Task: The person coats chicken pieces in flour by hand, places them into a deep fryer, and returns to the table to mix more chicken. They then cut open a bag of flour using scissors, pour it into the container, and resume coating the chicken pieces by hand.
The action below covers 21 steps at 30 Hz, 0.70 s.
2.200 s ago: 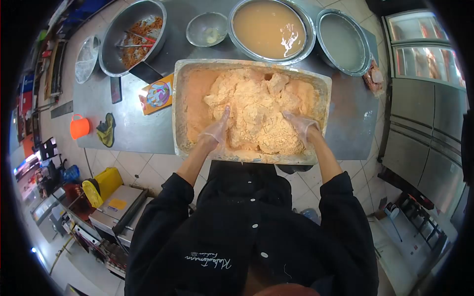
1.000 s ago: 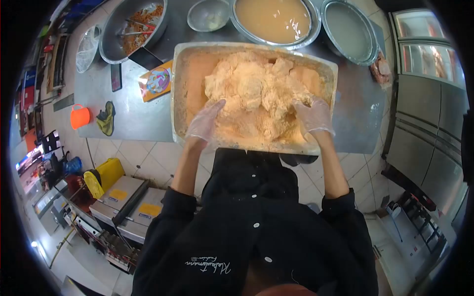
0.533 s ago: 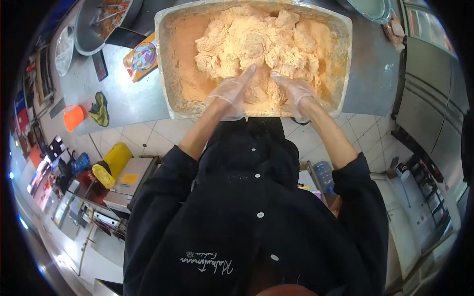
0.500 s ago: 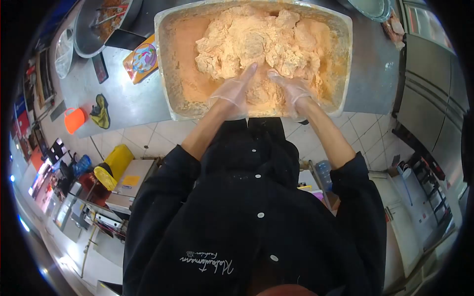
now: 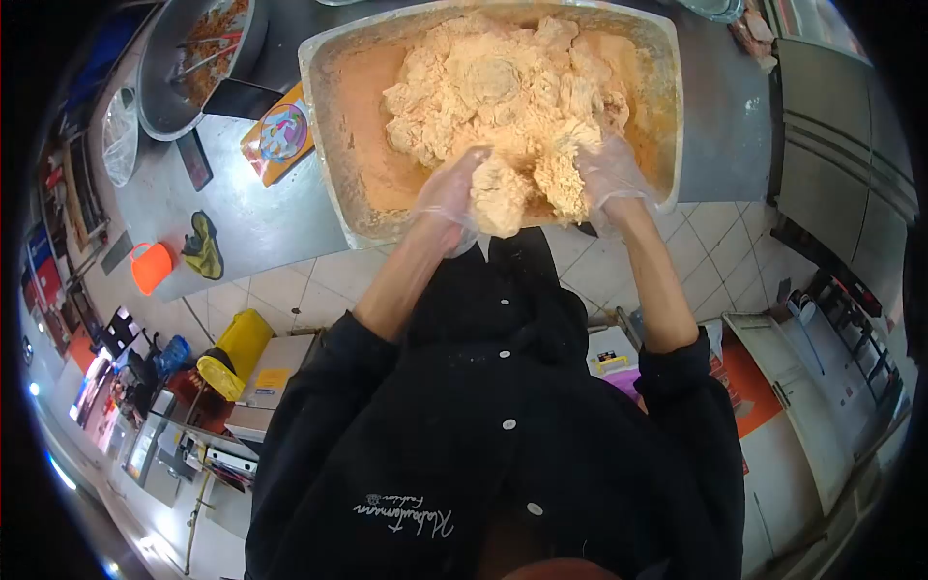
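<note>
A big rectangular tub holds a heap of flour-coated pieces, with loose orange-tinted powder around it. Both hands wear clear plastic gloves. My left hand is closed on a pale coated piece at the tub's near edge. To its right, my right hand grips another crumbly coated piece. The two pieces are held side by side above the near side of the tub. My fingertips are partly hidden by the pieces and flour.
On the metal table are a large pot with red-handled tongs, a phone, an orange packet, an orange cup and a dark green-yellow item. A yellow container stands below at left.
Both hands have come up out of the flour and toward my body, each now holding a coated piece. The view has shifted slightly.
</note>
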Each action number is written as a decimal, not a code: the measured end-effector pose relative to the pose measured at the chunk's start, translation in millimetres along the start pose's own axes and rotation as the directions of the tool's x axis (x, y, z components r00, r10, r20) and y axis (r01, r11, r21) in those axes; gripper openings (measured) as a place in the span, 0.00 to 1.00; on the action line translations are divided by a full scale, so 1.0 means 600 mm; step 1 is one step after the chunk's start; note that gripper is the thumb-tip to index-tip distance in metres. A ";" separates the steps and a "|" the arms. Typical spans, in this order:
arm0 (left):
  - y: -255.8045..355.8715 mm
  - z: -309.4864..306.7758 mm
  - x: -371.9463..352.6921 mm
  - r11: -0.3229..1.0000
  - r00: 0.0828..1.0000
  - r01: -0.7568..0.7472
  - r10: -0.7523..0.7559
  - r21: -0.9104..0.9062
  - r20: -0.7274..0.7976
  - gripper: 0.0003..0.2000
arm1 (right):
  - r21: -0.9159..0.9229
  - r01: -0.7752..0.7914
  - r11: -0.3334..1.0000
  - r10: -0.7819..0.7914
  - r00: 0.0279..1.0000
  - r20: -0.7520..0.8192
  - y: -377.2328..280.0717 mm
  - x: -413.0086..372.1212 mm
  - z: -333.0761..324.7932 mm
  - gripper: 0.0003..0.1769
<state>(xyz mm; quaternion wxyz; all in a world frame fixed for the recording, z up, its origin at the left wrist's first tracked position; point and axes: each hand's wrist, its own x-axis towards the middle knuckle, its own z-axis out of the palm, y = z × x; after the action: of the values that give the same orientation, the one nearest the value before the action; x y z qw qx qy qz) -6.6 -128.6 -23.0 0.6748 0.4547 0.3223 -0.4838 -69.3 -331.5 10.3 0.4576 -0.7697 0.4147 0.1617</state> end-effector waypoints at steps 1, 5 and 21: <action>0.008 0.001 -0.012 0.999 0.998 -0.032 0.031 -0.023 -0.059 0.18 | -0.002 0.015 1.000 -0.015 1.000 -0.002 -0.011 -0.004 -0.013 0.13; 0.033 -0.022 -0.021 0.963 0.944 -0.238 0.261 0.129 -0.201 0.21 | -0.188 0.259 0.947 -0.271 0.962 -0.038 -0.015 0.011 -0.059 0.13; 0.061 -0.074 0.050 0.140 0.794 0.137 0.576 0.981 -0.193 0.30 | -0.353 -0.030 0.935 -0.071 0.960 -0.271 0.103 0.214 -0.003 0.29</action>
<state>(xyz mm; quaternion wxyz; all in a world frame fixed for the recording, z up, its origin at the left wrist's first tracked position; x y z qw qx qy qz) 38.1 -93.9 -54.9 0.1691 0.9344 0.0355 -0.3115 -40.9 -410.7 -104.7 0.2504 -0.8587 0.4310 0.1186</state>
